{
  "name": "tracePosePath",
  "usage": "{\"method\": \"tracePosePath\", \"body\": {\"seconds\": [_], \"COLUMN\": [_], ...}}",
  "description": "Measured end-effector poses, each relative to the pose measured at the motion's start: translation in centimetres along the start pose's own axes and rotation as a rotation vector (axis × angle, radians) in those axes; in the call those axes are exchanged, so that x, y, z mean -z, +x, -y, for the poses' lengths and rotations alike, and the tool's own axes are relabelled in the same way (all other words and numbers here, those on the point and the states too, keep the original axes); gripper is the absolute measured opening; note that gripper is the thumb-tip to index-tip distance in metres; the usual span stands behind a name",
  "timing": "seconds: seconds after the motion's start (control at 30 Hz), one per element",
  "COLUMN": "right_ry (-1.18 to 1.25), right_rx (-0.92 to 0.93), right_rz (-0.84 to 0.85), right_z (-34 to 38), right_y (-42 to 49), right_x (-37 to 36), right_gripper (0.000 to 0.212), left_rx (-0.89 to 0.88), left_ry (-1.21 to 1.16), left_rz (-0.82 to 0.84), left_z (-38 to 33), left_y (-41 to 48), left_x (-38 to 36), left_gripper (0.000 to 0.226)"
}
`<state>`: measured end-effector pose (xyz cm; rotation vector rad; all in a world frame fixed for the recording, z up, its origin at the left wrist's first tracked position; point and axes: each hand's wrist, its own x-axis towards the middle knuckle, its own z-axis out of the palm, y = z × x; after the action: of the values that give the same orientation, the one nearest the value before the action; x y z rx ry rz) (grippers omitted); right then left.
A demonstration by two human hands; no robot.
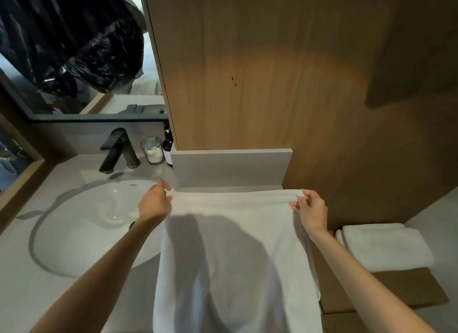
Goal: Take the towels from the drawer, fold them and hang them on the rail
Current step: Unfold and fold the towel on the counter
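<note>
A white towel [233, 253] is stretched out flat over the right part of the counter and hangs toward me past its front edge. My left hand [155, 202] pinches the towel's far left corner beside the basin. My right hand [309, 208] pinches the far right corner, its fingers curled over the folded edge. A second white towel [384, 248], folded into a neat rectangle, lies lower at the right on a brown wooden surface [406, 288]. No rail shows in this view.
A round white basin [99, 223] is set in the grey counter at the left, with a black tap [116, 149], a glass [151, 149] and a dark bottle [168, 144] behind it. A wooden cabinet [247, 67] and grey ledge [230, 168] rise straight ahead. A black bag [71, 40] hangs top left.
</note>
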<state>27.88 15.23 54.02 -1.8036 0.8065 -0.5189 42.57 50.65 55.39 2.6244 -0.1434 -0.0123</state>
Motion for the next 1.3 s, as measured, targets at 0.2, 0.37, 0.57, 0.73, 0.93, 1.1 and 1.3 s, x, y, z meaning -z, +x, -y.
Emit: {"method": "tracePosePath", "body": {"seconds": [0.2, 0.37, 0.57, 0.73, 0.93, 1.1, 1.3], "right_ry": [-0.092, -0.125, -0.176, -0.548, -0.885, -1.013, -0.745], "right_rx": [-0.059, -0.146, 0.133, 0.504, 0.583, 0.558, 0.343], "right_rz": [0.012, 0.046, 0.308, 0.438, 0.515, 0.547, 0.656], "right_z": [-1.6, -2.7, -2.9, -4.6, -7.4, -8.0, -7.3], "right_y": [4.6, 6.7, 4.4, -0.7, -4.1, -2.6, -2.7], "right_x": [-3.0, -5.1, -5.2, -6.9, -7.0, -3.5, 0.0], "right_gripper": [0.022, 0.023, 0.074, 0.053, 0.055, 0.058, 0.052], "left_rx": [0.171, 0.231, 0.060, -0.295, -0.314, -0.328, -0.255], "left_ry": [-0.091, -0.171, -0.256, 0.027, 0.223, 0.270, 0.318], "left_rz": [-0.006, -0.011, -0.098, 0.090, 0.232, 0.241, 0.335], "left_z": [0.1, 0.4, -1.6, -5.2, -5.6, -4.9, -5.7], "left_y": [3.8, 5.1, 1.7, -3.7, -7.4, -7.1, -6.7], "left_x": [-3.5, -5.6, -7.1, -11.1, -14.3, -13.4, -12.8], "left_gripper": [0.014, 0.017, 0.036, 0.051, 0.052, 0.052, 0.073]}}
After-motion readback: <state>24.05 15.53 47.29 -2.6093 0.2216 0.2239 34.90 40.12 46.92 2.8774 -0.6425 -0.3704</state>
